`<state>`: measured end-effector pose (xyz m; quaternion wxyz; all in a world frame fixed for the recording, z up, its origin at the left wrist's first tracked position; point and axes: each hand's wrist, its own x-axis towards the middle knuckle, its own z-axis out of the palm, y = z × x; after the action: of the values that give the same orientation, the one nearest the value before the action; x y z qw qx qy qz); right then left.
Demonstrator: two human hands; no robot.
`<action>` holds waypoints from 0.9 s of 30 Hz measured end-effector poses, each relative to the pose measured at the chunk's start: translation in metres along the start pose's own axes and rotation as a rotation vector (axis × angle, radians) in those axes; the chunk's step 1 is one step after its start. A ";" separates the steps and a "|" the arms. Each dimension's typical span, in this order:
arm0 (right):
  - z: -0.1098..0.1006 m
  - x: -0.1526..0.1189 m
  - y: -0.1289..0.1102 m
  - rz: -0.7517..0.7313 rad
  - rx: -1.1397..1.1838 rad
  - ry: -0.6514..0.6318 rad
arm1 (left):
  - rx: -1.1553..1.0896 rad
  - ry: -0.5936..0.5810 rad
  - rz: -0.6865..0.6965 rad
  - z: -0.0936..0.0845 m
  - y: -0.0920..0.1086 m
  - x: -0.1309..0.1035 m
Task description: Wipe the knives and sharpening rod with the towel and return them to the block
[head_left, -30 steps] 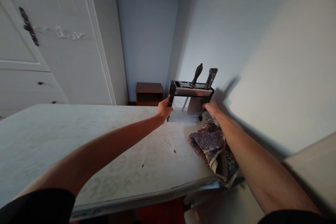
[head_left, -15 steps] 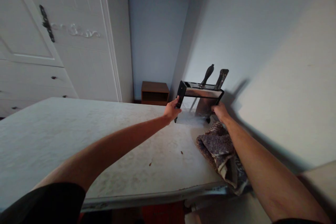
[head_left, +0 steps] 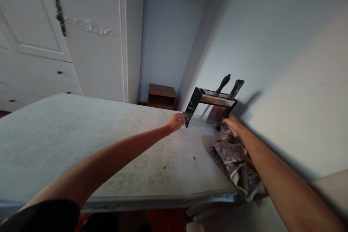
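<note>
the knife holder [head_left: 216, 100] stands at the far right of the white padded surface [head_left: 122, 123], close to the wall [head_left: 282, 72]. the left hand [head_left: 176, 122] is clamped on the lower part of its left end; the right hand [head_left: 231, 123] is closed about its lower right corner. the slim handle [head_left: 223, 83] and the broad handle [head_left: 236, 88] project from the top.

for sound handling, the person should grip both ends with equal pressure, hold the slots uppermost so that the knives stay seated, and leave the crumpled cloth [head_left: 231, 152], just nearer than the right hand, clear of the base.

the far side of the holder is hidden, as are some fingertips. glare blurs the clear front panel. whether the base bears fully on the surface cannot be told.
</note>
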<state>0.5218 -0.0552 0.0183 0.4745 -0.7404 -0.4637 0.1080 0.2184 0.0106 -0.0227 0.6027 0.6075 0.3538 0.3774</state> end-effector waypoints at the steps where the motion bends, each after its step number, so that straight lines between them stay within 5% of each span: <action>1: -0.001 -0.003 -0.004 0.016 -0.013 0.059 | 0.001 0.001 -0.017 -0.006 -0.002 -0.006; 7: 0.001 -0.028 -0.034 0.050 -0.038 0.605 | -0.018 0.035 -0.060 -0.055 -0.005 -0.041; 11: 0.026 -0.053 -0.060 -0.064 0.034 0.704 | -0.047 0.080 -0.075 -0.089 -0.003 -0.059; 15: 0.069 -0.094 -0.096 -0.222 0.139 0.569 | -0.079 0.129 -0.071 -0.121 -0.001 -0.077; 19: 0.119 -0.147 -0.136 -0.454 0.340 0.204 | -0.111 0.163 -0.054 -0.145 0.001 -0.093; 23: 0.168 -0.180 -0.158 -0.467 0.391 -0.118 | -0.135 0.159 -0.042 -0.160 -0.002 -0.100; 27: 0.210 -0.182 -0.157 -0.378 0.410 -0.303 | -0.129 0.111 -0.006 -0.170 -0.006 -0.101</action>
<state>0.2051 -0.0535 -0.0168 0.5510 -0.5058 -0.6269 0.2181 0.0210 0.0009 -0.0339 0.6214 0.5444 0.3633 0.4307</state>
